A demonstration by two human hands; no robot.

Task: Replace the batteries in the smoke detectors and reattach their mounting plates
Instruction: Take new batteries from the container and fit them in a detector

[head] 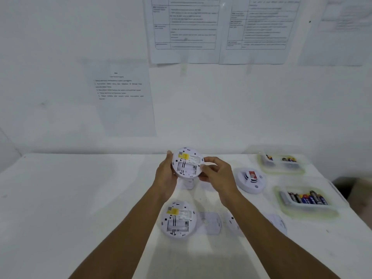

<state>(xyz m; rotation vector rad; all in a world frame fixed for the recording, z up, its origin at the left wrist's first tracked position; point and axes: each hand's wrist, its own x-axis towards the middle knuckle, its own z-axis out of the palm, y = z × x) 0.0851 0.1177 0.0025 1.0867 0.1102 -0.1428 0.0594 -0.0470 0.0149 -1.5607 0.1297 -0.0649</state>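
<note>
I hold a round white smoke detector above the table, its back with a yellow label and an open battery bay facing me. My left hand grips its left rim and my right hand grips its right rim. A second detector lies back-up on the table below my arms, its battery bay also open. A third detector lies face-up at the right. White mounting plates lie on the table near my right forearm, one partly hidden by it.
Two clear trays of batteries stand at the right: a near tray and a far tray. The white table ends at a white wall with taped paper sheets. A small white object lies under the held detector.
</note>
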